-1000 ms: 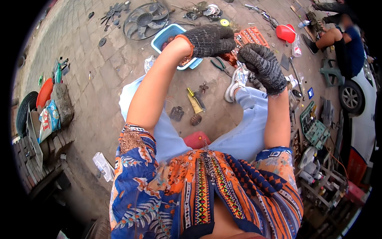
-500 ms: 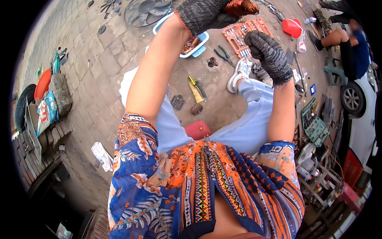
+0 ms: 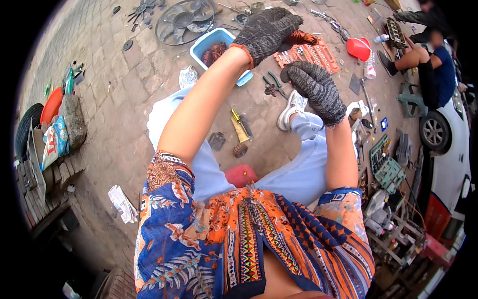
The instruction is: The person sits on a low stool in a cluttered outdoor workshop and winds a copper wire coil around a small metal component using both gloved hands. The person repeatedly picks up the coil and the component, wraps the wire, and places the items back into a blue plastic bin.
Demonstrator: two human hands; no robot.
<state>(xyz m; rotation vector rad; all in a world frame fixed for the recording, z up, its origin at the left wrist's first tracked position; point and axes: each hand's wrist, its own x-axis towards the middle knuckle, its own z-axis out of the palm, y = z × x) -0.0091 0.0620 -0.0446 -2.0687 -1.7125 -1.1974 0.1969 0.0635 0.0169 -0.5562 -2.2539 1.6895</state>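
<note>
Since the frame of half a second ago, the left hand (image 3: 269, 37) has come back from the upper edge, bringing the copper wire bundle (image 3: 302, 38) nearer to the person. This gloved hand is grasping the bundle, which is seen in front of the orange tool case (image 3: 321, 56), to the right of the blue basin (image 3: 200, 51). The right hand (image 3: 316, 92) has its fingers curled; whether it pinches something, I cannot tell. Near it, the pliers (image 3: 275, 78) lie on the ground (image 3: 164, 74).
</note>
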